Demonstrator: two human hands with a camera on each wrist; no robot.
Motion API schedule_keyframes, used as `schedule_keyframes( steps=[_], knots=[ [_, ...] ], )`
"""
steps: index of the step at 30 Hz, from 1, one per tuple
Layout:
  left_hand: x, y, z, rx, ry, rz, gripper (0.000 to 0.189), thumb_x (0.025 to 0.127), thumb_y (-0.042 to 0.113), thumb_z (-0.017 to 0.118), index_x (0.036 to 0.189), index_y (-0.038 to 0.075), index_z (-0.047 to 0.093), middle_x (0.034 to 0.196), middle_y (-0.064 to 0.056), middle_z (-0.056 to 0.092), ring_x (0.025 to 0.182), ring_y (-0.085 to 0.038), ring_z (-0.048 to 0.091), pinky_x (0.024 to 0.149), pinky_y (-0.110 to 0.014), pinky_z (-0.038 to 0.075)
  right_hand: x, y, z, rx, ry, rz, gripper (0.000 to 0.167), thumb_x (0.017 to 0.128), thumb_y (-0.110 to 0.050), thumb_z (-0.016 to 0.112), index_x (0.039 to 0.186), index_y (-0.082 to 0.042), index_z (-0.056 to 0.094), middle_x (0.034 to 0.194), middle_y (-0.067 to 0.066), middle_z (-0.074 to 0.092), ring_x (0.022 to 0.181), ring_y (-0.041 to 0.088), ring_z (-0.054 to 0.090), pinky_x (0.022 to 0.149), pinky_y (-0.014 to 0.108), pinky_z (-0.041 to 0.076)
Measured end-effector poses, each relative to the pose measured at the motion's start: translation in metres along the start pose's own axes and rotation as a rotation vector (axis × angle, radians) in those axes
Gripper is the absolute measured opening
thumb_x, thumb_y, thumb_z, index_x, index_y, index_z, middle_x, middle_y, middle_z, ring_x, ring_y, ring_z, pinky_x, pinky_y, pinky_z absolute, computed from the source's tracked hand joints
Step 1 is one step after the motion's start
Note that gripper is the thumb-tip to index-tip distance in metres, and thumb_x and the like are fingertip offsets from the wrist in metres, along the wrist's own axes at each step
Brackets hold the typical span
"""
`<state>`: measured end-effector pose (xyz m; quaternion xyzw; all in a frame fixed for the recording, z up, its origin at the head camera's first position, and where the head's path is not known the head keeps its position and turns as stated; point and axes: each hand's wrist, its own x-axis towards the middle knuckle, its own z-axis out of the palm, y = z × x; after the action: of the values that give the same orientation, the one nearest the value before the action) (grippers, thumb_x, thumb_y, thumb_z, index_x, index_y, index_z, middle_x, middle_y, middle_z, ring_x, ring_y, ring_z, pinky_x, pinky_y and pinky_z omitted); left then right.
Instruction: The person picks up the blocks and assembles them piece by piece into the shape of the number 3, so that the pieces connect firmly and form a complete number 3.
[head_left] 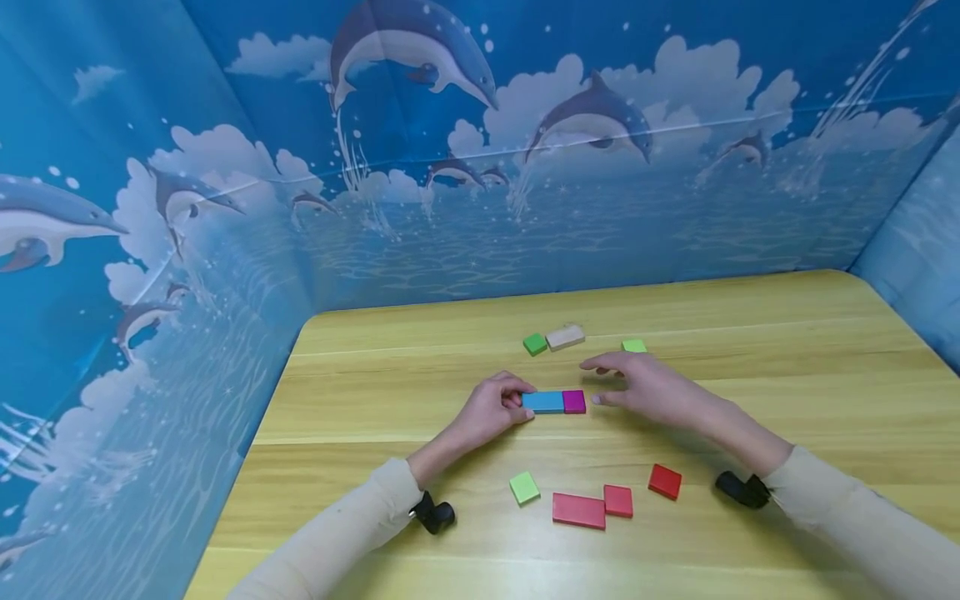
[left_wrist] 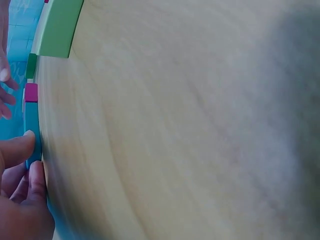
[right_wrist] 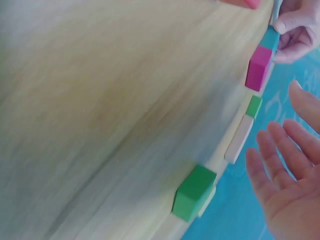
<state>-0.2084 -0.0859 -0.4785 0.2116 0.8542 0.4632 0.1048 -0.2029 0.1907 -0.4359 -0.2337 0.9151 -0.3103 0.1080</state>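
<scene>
My left hand (head_left: 489, 407) pinches the left end of a blue rectangular block (head_left: 543, 402) between thumb and fingers, on the wooden table. A magenta square block (head_left: 574, 402) sits end to end with the blue one, touching its right side. My right hand (head_left: 656, 390) is just right of the magenta block, apart from it, thumb and fingers spread and holding nothing. In the left wrist view, thumb and fingertips grip the lower end of the blue block (left_wrist: 32, 122). The right wrist view shows the open right palm (right_wrist: 290, 195) and the magenta block (right_wrist: 258, 70) beyond.
Behind the hands lie a green block (head_left: 535, 344), a pale wooden block (head_left: 566, 337) and a light green block (head_left: 633, 345). Nearer are a lime block (head_left: 524, 488), a pinkish-red rectangle (head_left: 578, 511) and two red squares, one touching it (head_left: 618, 501). A dolphin-print curtain (head_left: 465, 242) borders the table.
</scene>
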Motion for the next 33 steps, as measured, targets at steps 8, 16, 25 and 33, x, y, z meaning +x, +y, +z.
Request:
schedule_keyframes(
  steps=[8, 16, 25, 33],
  knots=[
    [0.001, 0.001, -0.001, 0.008, 0.002, 0.017, 0.026, 0.085, 0.001, 0.075, 0.111, 0.001, 0.071, 0.093, -0.005, 0.057, 0.080, -0.013, 0.052, 0.071, -0.022, 0.049, -0.011, 0.009, -0.012, 0.023, 0.044, -0.032, 0.043, 0.092, -0.016, 0.071, 0.134, -0.010, 0.061, 0.129, 0.008, 0.061, 0.115, 0.031, 0.057, 0.092, 0.051, 0.049],
    [0.000, -0.002, -0.001, 0.010, 0.011, -0.001, 0.025, 0.086, 0.003, 0.075, 0.111, 0.004, 0.071, 0.093, -0.003, 0.056, 0.080, -0.011, 0.052, 0.071, -0.021, 0.049, -0.025, 0.022, -0.022, 0.008, 0.078, -0.012, 0.042, 0.092, -0.013, 0.070, 0.133, -0.009, 0.061, 0.130, 0.009, 0.061, 0.110, 0.030, 0.059, 0.090, 0.050, 0.050],
    [0.000, -0.001, 0.000, 0.001, 0.012, 0.010, 0.025, 0.086, 0.002, 0.074, 0.111, 0.003, 0.071, 0.092, -0.003, 0.055, 0.080, -0.011, 0.052, 0.071, -0.021, 0.049, -0.040, 0.035, -0.031, -0.013, 0.116, -0.001, 0.043, 0.090, -0.008, 0.071, 0.133, -0.007, 0.061, 0.130, 0.015, 0.060, 0.108, 0.034, 0.060, 0.085, 0.051, 0.052],
    [0.001, -0.001, 0.003, 0.008, 0.009, 0.004, 0.025, 0.087, 0.003, 0.074, 0.112, 0.004, 0.070, 0.093, -0.001, 0.055, 0.080, -0.011, 0.053, 0.071, -0.021, 0.049, -0.047, 0.050, -0.031, -0.033, 0.130, 0.021, 0.043, 0.089, -0.013, 0.073, 0.131, -0.008, 0.063, 0.129, 0.015, 0.061, 0.114, 0.037, 0.058, 0.089, 0.055, 0.049]
  ],
)
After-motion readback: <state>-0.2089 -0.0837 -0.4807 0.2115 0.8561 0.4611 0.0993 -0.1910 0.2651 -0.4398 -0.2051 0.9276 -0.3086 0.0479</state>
